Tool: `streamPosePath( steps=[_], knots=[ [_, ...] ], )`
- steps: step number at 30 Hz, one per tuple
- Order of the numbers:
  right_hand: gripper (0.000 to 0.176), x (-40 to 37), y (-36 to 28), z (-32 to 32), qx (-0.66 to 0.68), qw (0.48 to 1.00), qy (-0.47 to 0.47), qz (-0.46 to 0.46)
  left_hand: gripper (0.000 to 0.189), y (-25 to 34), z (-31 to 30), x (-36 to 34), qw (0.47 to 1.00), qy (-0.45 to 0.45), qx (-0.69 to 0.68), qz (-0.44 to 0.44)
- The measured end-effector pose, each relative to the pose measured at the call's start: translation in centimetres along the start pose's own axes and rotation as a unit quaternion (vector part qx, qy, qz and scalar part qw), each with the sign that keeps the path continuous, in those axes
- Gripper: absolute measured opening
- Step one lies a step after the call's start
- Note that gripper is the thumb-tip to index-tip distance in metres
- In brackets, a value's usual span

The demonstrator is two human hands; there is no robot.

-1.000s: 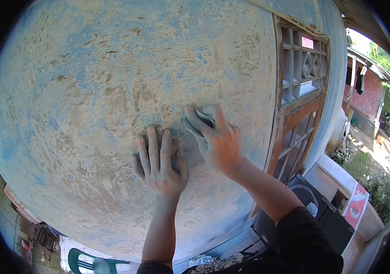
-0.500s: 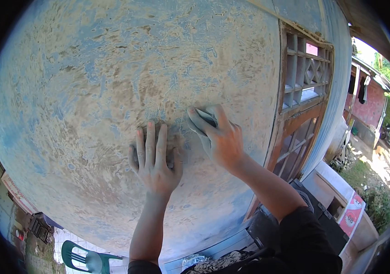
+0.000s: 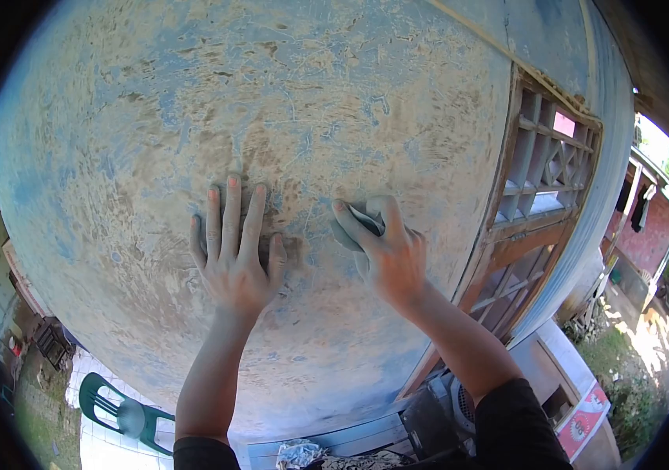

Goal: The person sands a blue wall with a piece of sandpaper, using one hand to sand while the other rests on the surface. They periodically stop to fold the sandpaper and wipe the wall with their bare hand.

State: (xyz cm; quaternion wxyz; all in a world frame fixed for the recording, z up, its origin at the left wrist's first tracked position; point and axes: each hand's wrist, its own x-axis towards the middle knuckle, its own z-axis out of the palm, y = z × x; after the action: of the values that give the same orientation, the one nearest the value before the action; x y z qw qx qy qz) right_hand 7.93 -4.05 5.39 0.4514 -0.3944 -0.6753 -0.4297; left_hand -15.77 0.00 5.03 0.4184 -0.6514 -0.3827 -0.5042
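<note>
A wall [image 3: 295, 94] of worn blue paint and patchy beige filler stretches before me, scratched and dusty. My left hand [image 3: 234, 262] lies flat against it with fingers spread, holding nothing. To its right, my right hand [image 3: 398, 262] is closed around a folded dark grey sheet [image 3: 347, 236] that looks like sandpaper, held against the wall. Part of the sheet is hidden behind the fingers. Grey dust coats both hands.
To the right is a wooden-framed lattice window [image 3: 546, 160]. Below it stand a black speaker-like box [image 3: 428, 423] and a red-and-white printed panel [image 3: 583, 423]. A green plastic chair [image 3: 132, 417] stands on white tiles at lower left.
My left hand has shifted left and upward across the wall, away from the right hand. My right hand keeps its grip on the sheet. The camera view has tilted a little.
</note>
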Motion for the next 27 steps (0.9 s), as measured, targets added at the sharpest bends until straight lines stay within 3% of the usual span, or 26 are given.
streamPosePath(
  steps=[4, 8, 10, 16, 27],
  knots=[
    [0.044, 5.2, -1.7, 0.0, -0.003, 1.0, -0.011, -0.019, 0.059, 0.9, 0.1, -0.1, 1.0, -0.009, 0.011, -0.013],
    [0.043, 4.0, 0.3, 0.2, 0.025, 0.998, 0.004, -0.063, 0.061, 0.6, -0.1, -0.3, 1.0, -0.015, 0.013, 0.006],
    [0.041, 2.0, 1.5, -0.9, 0.017, 0.996, -0.042, -0.074, 0.062, 0.6, 0.2, -0.7, 1.0, -0.009, 0.021, 0.005],
    [0.029, 4.0, 2.3, -0.7, 0.005, 0.988, 0.011, -0.156, 0.063, 0.3, 0.4, -0.4, 0.999, -0.004, 0.033, 0.018],
    [0.032, 2.9, 4.3, -1.9, -0.037, 0.98, -0.019, -0.192, 0.064, 0.2, 0.4, -0.2, 0.999, -0.018, 0.036, 0.035]
  ],
)
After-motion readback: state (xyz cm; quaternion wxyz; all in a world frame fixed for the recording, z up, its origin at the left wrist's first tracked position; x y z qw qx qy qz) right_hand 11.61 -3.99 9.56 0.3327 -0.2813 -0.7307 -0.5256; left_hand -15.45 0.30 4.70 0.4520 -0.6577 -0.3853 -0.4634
